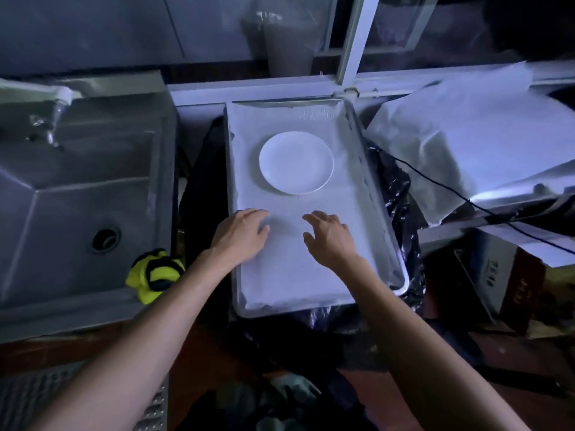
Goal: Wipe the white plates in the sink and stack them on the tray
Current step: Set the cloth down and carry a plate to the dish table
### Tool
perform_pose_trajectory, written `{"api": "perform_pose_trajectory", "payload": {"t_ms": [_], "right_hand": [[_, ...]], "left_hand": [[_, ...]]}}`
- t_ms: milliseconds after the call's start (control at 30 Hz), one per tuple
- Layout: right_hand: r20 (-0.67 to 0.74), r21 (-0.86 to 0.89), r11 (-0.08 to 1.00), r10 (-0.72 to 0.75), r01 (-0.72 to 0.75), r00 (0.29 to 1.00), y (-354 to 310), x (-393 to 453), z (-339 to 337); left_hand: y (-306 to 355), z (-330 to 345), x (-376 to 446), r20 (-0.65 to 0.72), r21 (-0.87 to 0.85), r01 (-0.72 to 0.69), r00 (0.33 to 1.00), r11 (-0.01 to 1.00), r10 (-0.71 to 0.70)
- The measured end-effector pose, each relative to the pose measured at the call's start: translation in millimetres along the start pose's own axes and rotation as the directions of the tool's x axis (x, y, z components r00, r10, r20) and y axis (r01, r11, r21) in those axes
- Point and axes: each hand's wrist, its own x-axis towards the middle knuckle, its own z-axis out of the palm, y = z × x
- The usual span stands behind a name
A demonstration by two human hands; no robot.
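Note:
A white plate [296, 162] lies in the far half of the metal tray [375, 181], which is lined with white paper. Both my hands hover over the tray's near half, below the plate and apart from it. My left hand [241, 233] is palm down with fingers loosely curled and holds nothing. My right hand [328, 236] has its fingers spread and is empty too. The steel sink [77, 194] on the left shows its drain and no plates inside. A yellow and dark cloth [154, 275] sits on the sink's near right rim.
A tap [60, 102] juts over the sink's back left. Black plastic bags [398, 194] surround the tray. A white sheet [466, 135] covers the counter on the right, crossed by a black cable [451, 188]. A cardboard box [501, 275] stands below it.

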Motion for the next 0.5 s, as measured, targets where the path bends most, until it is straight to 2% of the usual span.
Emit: {"api": "perform_pose_trajectory", "payload": {"t_ms": [200,367,500], "right_hand": [[0.002,0.033,0.999,0.025,-0.025,1.0,43.2,102.5,-23.7],[-0.016,0.078,0.993,0.085,-0.083,0.996,63.0,160.2,-31.1],[-0.011,0.152,0.979,0.139,-0.136,0.99,69.3,195.1,-32.8]], "left_hand": [[1.5,2.7,98.6,-0.001,-0.034,0.075,0.997,0.997,-0.075],[-1.2,6.9,154.4,-0.048,-0.242,0.218,0.971,0.946,-0.236],[0.0,11.5,193.1,-0.077,-0.46,0.309,0.92,0.833,-0.384]]}}
